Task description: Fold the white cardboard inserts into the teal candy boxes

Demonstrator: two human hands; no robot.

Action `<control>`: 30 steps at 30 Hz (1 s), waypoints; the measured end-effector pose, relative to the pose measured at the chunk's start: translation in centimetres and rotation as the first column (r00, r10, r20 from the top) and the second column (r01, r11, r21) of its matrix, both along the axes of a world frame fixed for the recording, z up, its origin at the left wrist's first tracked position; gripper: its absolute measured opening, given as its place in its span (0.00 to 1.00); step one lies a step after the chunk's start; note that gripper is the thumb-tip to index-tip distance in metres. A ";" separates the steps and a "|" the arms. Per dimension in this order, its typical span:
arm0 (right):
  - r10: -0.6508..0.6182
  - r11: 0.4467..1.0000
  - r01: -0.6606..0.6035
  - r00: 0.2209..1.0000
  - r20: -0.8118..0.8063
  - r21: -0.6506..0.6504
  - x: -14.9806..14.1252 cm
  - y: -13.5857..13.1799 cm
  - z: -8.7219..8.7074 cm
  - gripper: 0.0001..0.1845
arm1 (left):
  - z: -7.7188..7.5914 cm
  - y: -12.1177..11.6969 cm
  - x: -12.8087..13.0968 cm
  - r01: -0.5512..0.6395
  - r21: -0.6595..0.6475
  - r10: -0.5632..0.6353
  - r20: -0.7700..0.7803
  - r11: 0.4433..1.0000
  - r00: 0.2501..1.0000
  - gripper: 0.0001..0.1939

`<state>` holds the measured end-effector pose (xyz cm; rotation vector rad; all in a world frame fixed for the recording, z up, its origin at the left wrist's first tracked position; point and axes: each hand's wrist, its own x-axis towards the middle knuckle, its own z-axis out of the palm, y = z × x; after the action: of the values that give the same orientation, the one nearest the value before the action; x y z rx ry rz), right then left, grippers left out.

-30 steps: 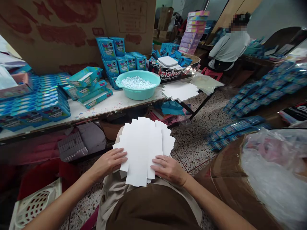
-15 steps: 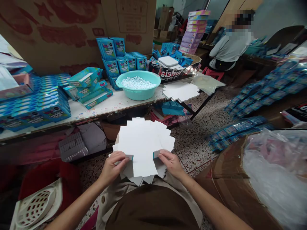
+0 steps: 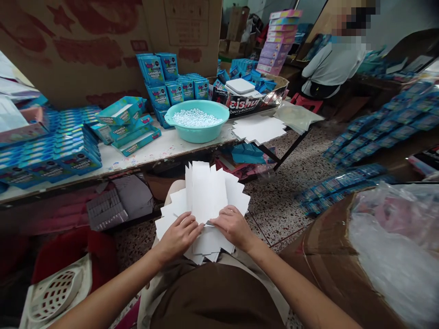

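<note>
On my lap lies a fanned pile of flat white box blanks (image 3: pixel 171 208). The top white box blank (image 3: pixel 208 194) is partly folded, with its left side raised and its near end bent up. My left hand (image 3: pixel 183 234) grips its near left corner, fingers bent over the edge. At the near right corner, my right hand (image 3: pixel 233 225) pinches a small flap between thumb and fingers. The two hands are close together, a small gap apart. The fingertips partly hide the folded corners.
A turquoise basin (image 3: pixel 200 132) of small pale balls stands on the table (image 3: pixel 137 162) ahead. Beside it are open blue trays (image 3: pixel 137 140), stacked blue boxes (image 3: pixel 159 96) and more white blanks (image 3: pixel 259 130). A large carton (image 3: pixel 318 246) with plastic stands at right; a person (image 3: pixel 334 66) sits beyond.
Both hands have moved inward toward each other. The top blank, flat with only its small near flaps lifted before, now has its left side and near end bent up.
</note>
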<state>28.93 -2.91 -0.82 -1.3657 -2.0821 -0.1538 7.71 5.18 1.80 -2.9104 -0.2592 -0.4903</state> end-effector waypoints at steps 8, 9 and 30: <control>0.049 0.991 -0.041 0.997 0.061 -0.130 0.0 -0.4 1.1 0.10 | 0.3 -2.3 -1.0 -0.037 0.035 0.043 -0.199 0.999 0.979 0.39; 0.032 0.986 -0.028 0.999 0.026 -0.161 0.2 -0.4 1.3 0.10 | 0.3 -2.5 -1.0 -0.052 0.020 0.055 -0.195 0.998 0.979 0.39; 0.112 0.951 -0.089 0.992 0.062 -0.297 0.3 -3.2 2.2 0.14 | 0.7 -3.2 0.6 -0.026 -0.052 0.024 -0.028 0.998 0.999 0.11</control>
<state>29.24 -6.14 1.41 -1.4382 -2.3049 0.1542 8.29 1.99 2.45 -2.9579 -0.3084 -0.4464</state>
